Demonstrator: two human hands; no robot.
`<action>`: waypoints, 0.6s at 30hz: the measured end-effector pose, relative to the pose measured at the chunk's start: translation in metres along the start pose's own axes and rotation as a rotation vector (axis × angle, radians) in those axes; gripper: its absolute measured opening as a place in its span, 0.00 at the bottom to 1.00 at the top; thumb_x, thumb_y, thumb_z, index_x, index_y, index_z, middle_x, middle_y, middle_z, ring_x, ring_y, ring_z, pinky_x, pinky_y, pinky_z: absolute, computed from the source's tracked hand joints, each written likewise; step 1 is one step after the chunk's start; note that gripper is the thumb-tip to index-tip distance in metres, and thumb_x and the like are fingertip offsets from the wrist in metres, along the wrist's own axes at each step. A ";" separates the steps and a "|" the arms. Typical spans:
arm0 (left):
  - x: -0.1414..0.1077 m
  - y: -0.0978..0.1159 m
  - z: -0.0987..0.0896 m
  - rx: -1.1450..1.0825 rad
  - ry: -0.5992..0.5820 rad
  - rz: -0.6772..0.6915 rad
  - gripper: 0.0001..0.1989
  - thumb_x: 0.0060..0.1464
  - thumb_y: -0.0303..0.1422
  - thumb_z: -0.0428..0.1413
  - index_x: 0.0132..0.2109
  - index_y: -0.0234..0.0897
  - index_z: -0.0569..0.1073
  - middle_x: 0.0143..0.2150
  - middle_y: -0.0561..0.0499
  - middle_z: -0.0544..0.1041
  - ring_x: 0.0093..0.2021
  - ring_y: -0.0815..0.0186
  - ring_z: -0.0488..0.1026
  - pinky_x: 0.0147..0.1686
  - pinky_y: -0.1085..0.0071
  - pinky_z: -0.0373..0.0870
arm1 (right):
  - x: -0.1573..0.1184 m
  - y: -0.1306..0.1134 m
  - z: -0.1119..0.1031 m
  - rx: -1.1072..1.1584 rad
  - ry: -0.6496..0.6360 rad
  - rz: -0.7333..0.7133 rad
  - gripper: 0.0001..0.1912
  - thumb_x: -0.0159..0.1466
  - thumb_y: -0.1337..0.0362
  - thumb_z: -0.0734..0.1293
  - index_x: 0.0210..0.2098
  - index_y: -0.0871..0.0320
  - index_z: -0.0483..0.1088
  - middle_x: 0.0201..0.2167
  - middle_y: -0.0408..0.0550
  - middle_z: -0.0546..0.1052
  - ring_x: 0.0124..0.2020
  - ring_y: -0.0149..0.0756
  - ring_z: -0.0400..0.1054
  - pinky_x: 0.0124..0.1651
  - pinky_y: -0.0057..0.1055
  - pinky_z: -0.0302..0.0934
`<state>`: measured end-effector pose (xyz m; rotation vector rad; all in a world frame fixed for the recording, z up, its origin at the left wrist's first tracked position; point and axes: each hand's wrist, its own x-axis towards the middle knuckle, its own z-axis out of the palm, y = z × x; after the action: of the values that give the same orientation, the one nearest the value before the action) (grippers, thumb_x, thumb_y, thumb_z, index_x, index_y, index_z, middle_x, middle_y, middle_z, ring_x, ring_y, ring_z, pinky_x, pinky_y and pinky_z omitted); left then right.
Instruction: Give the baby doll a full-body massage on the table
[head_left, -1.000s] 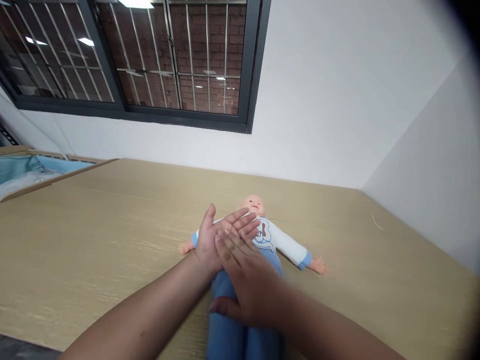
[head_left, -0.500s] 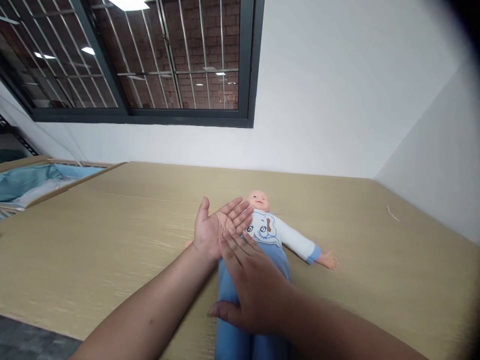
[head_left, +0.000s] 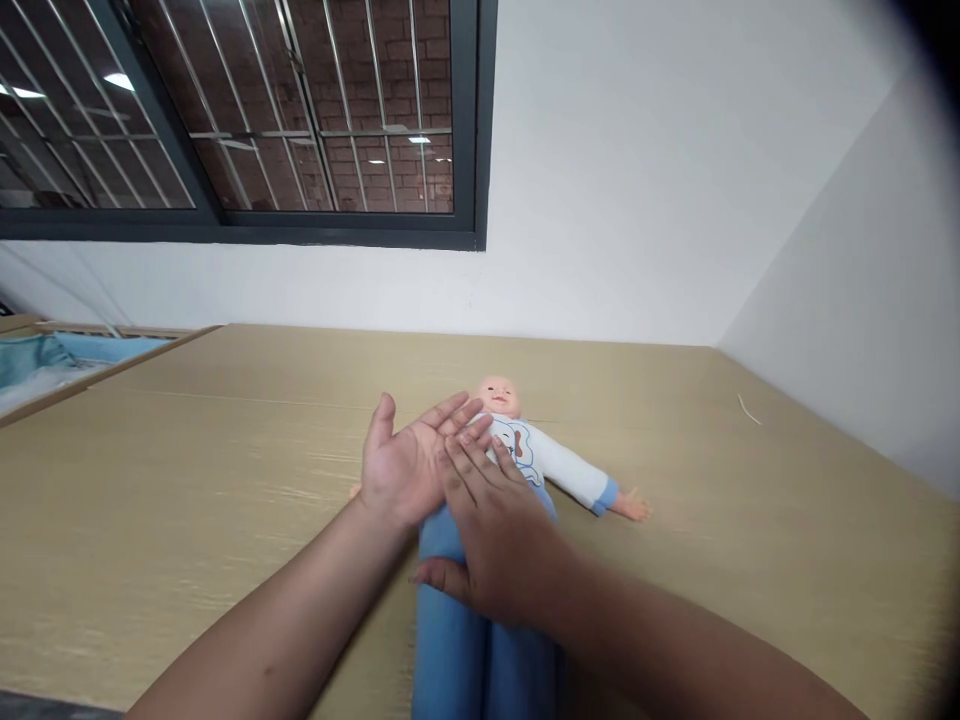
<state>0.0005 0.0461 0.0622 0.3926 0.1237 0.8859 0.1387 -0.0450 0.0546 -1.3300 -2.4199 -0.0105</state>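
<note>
A baby doll [head_left: 559,460] lies on its back on the tan tabletop [head_left: 247,450], head toward the wall. It wears a white top with a blue-outlined animal face and blue trousers. Over its body, my left hand [head_left: 409,465] is open with the palm up and the thumb raised. My right hand [head_left: 499,530] is stretched flat, palm down, its fingertips overlapping the fingers of the left. Neither hand holds anything. Both hide part of the doll's chest and belly, and most of one doll arm.
At the left stands a wood-edged box [head_left: 97,375] with light-blue lining and cloth inside. A short pale strip [head_left: 748,410] lies on the right of the tabletop. A white wall [head_left: 600,200] and a dark-framed barred window [head_left: 337,235] rise behind.
The view has turned slightly to the right, so everything sits further left. My right hand has slid a little up along the left fingers; both hands stay open.
</note>
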 end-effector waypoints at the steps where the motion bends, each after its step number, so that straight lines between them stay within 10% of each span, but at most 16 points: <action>1: 0.002 0.005 -0.002 -0.002 0.001 0.024 0.46 0.62 0.61 0.41 0.68 0.21 0.58 0.64 0.27 0.65 0.66 0.42 0.62 0.63 0.47 0.62 | -0.001 -0.002 -0.002 0.017 -0.019 -0.008 0.53 0.66 0.32 0.55 0.71 0.73 0.48 0.72 0.67 0.42 0.74 0.55 0.32 0.74 0.56 0.26; 18: -0.004 -0.012 0.002 0.032 -0.011 -0.057 0.49 0.62 0.62 0.40 0.69 0.19 0.57 0.67 0.26 0.61 0.67 0.39 0.59 0.64 0.45 0.59 | 0.001 0.008 0.005 -0.043 0.055 -0.027 0.51 0.67 0.33 0.53 0.71 0.72 0.47 0.72 0.62 0.43 0.74 0.51 0.29 0.74 0.56 0.22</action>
<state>0.0079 0.0357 0.0592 0.4215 0.1386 0.8262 0.1425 -0.0388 0.0490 -1.2985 -2.4037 -0.1049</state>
